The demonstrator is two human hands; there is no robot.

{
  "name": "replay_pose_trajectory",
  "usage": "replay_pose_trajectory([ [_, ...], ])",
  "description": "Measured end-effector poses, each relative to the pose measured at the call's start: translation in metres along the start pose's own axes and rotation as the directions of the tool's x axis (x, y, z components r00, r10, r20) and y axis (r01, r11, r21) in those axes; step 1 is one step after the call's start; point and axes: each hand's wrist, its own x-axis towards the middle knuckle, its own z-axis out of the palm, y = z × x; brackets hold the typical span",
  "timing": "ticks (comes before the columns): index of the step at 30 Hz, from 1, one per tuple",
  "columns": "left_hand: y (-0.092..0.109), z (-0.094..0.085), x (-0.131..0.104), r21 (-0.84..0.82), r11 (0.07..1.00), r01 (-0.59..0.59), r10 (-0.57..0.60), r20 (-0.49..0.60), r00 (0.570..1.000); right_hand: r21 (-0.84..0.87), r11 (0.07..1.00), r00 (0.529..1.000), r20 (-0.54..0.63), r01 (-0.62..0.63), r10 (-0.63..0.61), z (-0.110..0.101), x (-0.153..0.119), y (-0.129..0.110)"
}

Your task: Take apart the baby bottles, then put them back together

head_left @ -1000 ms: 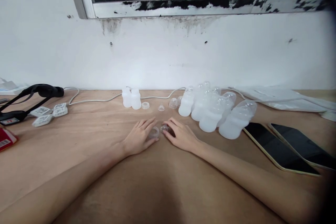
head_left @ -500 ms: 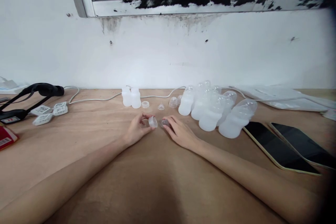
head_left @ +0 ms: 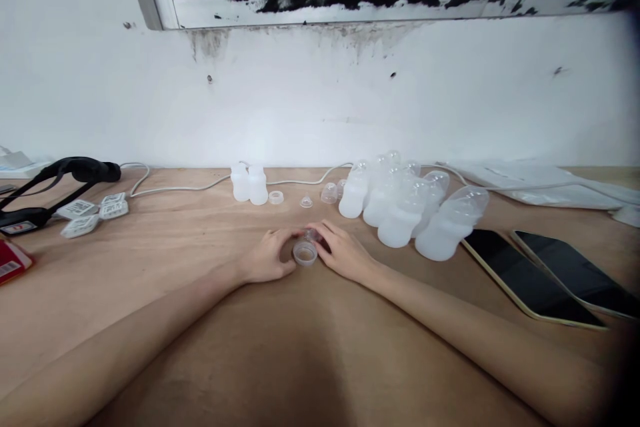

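My left hand point(head_left: 266, 256) curves around the left side of a clear ring point(head_left: 305, 253), its thumb near the ring's edge and its fingertips at a clear nipple point(head_left: 311, 234). The nipple is between the fingers of my right hand point(head_left: 345, 252), just behind the ring. Further back on the wooden table lie another clear ring point(head_left: 276, 197), another nipple point(head_left: 306, 201) and a small clear dome cap point(head_left: 329, 193). Two frosted bottles point(head_left: 257, 185) without caps stand to the left of these.
Several capped frosted bottles point(head_left: 397, 217) stand at the right, beside two dark phones point(head_left: 533, 277). A white cable point(head_left: 183, 191) runs along the wall. Black headgear point(head_left: 75, 177), white tags point(head_left: 80, 226) and a red box point(head_left: 13, 260) lie left.
The ring has left the grip of my left fingertips and now sits lower, its opening facing up. My left fingers have come over to the nipple at my right hand.
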Motion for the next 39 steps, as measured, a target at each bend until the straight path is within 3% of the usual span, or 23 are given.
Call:
replay_pose_trajectory([
  [5, 0.003, 0.002, 0.001, 0.085, 0.996, -0.020, 0.021, -0.015, 1.000, 0.103, 0.994, 0.997, -0.061, -0.039, 0.045, -0.001, 0.002, 0.002],
  [10, -0.004, 0.000, 0.004, -0.081, 0.983, 0.165, -0.176, -0.167, 0.970, 0.266, 0.950, 0.973, -0.121, -0.161, 0.198, -0.002, 0.004, 0.007],
  [12, -0.006, -0.001, 0.004, -0.117, 0.974, 0.196, -0.217, -0.215, 0.952, 0.256, 0.960, 0.974, -0.163, -0.114, 0.159, -0.003, 0.003, 0.007],
  [16, -0.006, 0.000, 0.007, -0.077, 0.989, 0.125, -0.139, -0.213, 0.967, 0.153, 0.985, 0.972, -0.232, 0.080, -0.042, -0.002, 0.001, 0.004],
  [22, -0.002, 0.007, 0.018, -0.057, 0.997, 0.043, -0.055, -0.221, 0.974, -0.002, 0.956, 0.950, -0.113, 0.294, -0.292, 0.001, 0.000, -0.002],
  [25, -0.001, 0.009, 0.019, -0.076, 0.997, 0.012, -0.028, -0.221, 0.975, -0.026, 0.956, 0.945, -0.147, 0.293, -0.294, 0.000, 0.000, -0.003],
  [30, 0.001, 0.009, 0.016, -0.029, 1.000, 0.012, -0.019, -0.261, 0.965, 0.069, 0.970, 0.947, -0.243, 0.232, -0.209, -0.002, 0.000, -0.004],
  [39, 0.002, 0.008, 0.014, -0.047, 0.998, 0.029, -0.040, -0.270, 0.962, -0.065, 0.954, 0.895, -0.332, 0.293, -0.297, -0.001, 0.001, -0.005],
])
